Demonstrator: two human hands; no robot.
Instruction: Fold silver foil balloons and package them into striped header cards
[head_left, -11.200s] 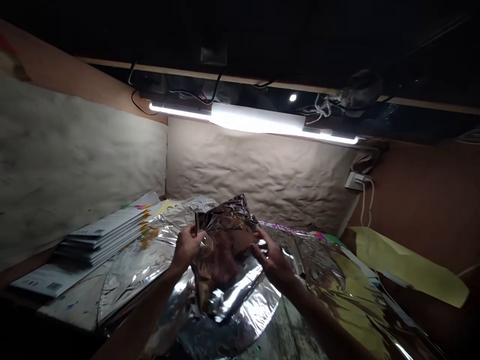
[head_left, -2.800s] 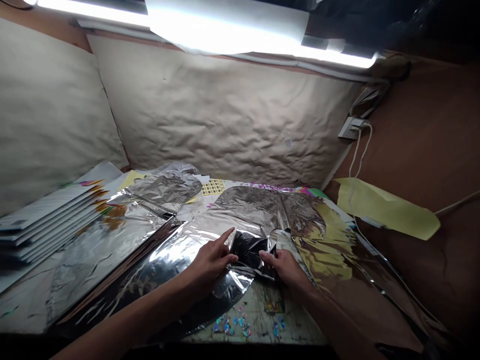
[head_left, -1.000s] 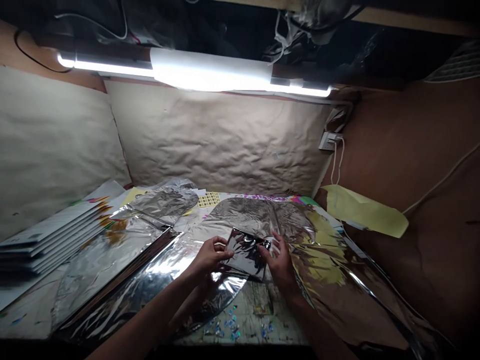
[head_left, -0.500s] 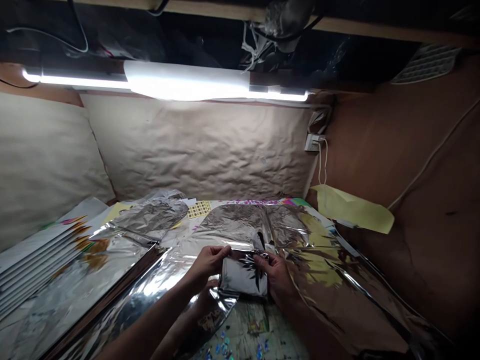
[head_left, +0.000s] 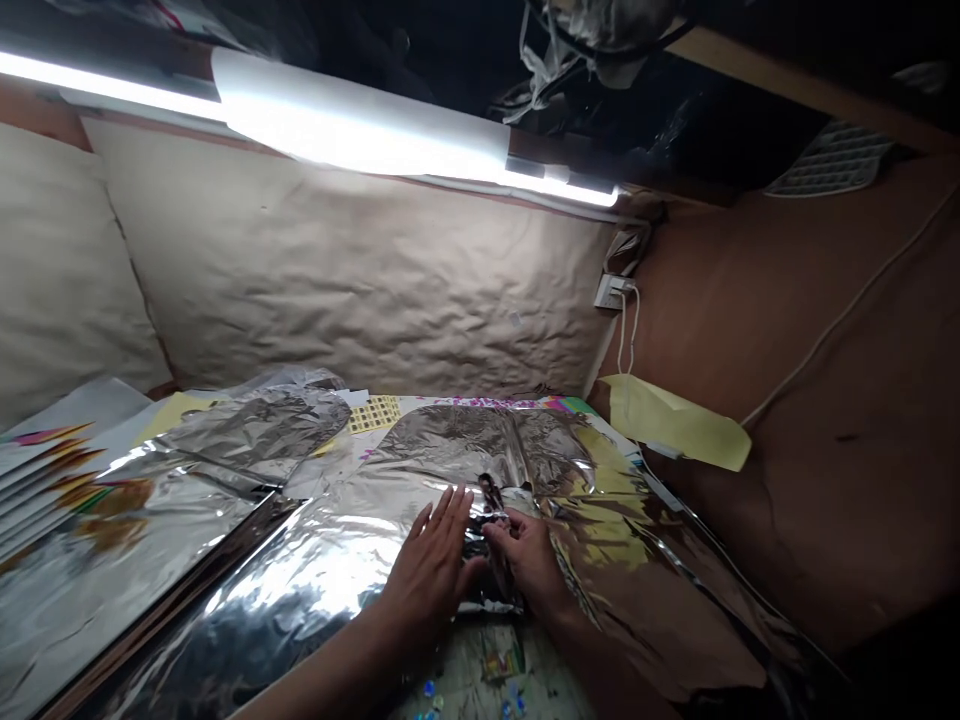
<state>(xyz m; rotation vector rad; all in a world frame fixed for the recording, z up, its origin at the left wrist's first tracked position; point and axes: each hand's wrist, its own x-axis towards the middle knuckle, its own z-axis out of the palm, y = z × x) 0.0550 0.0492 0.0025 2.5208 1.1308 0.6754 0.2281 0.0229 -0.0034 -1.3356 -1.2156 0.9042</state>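
A small folded packet of shiny silver film [head_left: 491, 592] lies between my hands at the middle of the bench. My left hand [head_left: 431, 570] is flat against its left side, palm down, with the fingers stretched forward. On the other side, my right hand [head_left: 534, 562] pinches a fold of the film between thumb and fingers. Both hands cover much of the packet. Beneath and around it spreads a large sheet of silver film [head_left: 322, 550].
Layered white sheets [head_left: 45, 500] lie at the left. Yellow paper [head_left: 675, 425] leans by the right wall, under a power socket [head_left: 613, 291] with white cables. A lit tube lamp [head_left: 360, 130] hangs above. Small blue bits [head_left: 430, 688] lie near the front edge.
My left hand has gone from pinching the packet's upper left edge to lying flat on it. The packet has come down from a raised position. The view has tilted and shifted right.
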